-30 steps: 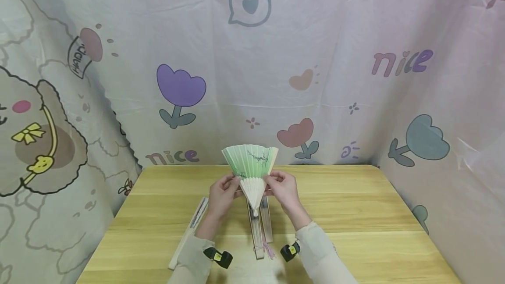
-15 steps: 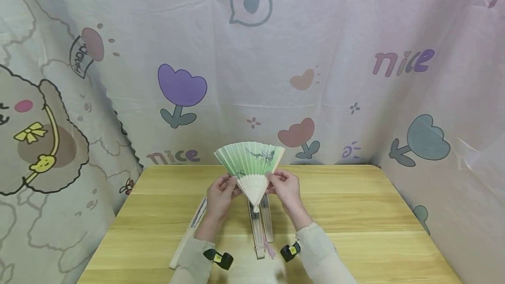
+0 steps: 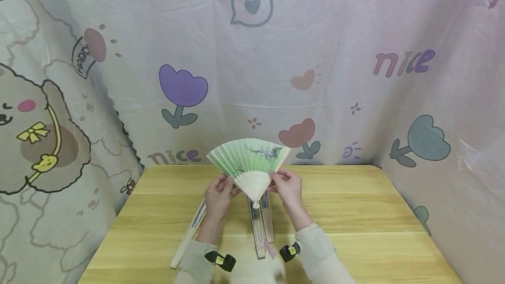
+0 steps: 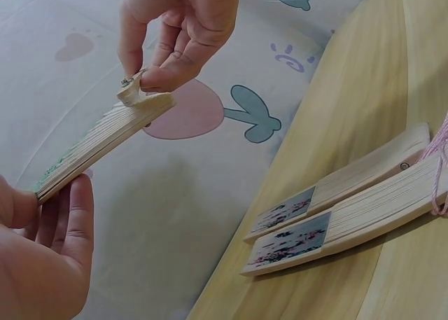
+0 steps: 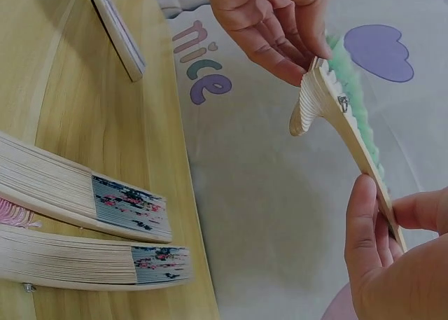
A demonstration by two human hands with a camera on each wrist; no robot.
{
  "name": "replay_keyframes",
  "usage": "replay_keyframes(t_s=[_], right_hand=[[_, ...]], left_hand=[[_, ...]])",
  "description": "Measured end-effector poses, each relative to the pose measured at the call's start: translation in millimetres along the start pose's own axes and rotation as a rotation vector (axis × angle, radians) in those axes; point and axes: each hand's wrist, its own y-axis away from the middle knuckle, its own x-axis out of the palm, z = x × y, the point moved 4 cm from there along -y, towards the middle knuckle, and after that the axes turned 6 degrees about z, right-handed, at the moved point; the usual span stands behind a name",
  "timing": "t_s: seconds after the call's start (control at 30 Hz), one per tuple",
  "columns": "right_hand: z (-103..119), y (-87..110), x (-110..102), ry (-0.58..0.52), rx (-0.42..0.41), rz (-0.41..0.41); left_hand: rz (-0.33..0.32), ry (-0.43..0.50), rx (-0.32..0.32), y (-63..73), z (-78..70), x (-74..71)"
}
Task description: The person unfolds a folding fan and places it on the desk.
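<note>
A green folding fan point(image 3: 254, 157) with pale ribs and a dark branch print is spread partway, held up over the table in the head view. My left hand point(image 3: 218, 196) pinches its left outer rib between thumb and fingers. On the opposite side, my right hand point(image 3: 288, 187) pinches the right outer rib. Seen edge-on in the left wrist view, the fan's ribs point(image 4: 105, 134) bunch together between both hands. Below the fan lie two folded fans point(image 3: 257, 231) point(image 3: 267, 218), their tips partly hidden behind it.
Another folded fan point(image 3: 189, 233) lies slantwise beside my left forearm. A pink tassel point(image 3: 270, 249) hangs from one middle fan. The wooden table point(image 3: 339, 205) ends at a printed curtain point(image 3: 335, 21) behind and along both sides.
The green fan has spread wider, its left edge moving out to the left and its right edge to the right. My hands have drawn slightly apart, still holding the outer ribs.
</note>
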Motion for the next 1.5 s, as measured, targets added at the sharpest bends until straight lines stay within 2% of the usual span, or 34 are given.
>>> replay_keyframes(t_s=[0.27, 0.6, 1.0, 1.5], right_hand=[[1.5, 0.3, -0.8, -0.024, 0.000, -0.028], [1.1, 0.3, -1.1, -0.086, -0.025, -0.057], [1.6, -1.0, -3.4, -0.127, -0.030, -0.109], [3.6, -0.3, -3.6, -0.204, -0.048, -0.107]], left_hand=[[-0.043, 0.045, 0.018, 0.8, 1.4, 0.2], [-0.067, 0.050, 0.049, 0.9, 1.6, 0.5], [-0.132, 0.052, 0.102, 5.1, -1.6, 3.1], [-0.225, 0.118, 0.161, 10.8, -1.3, 4.5]])
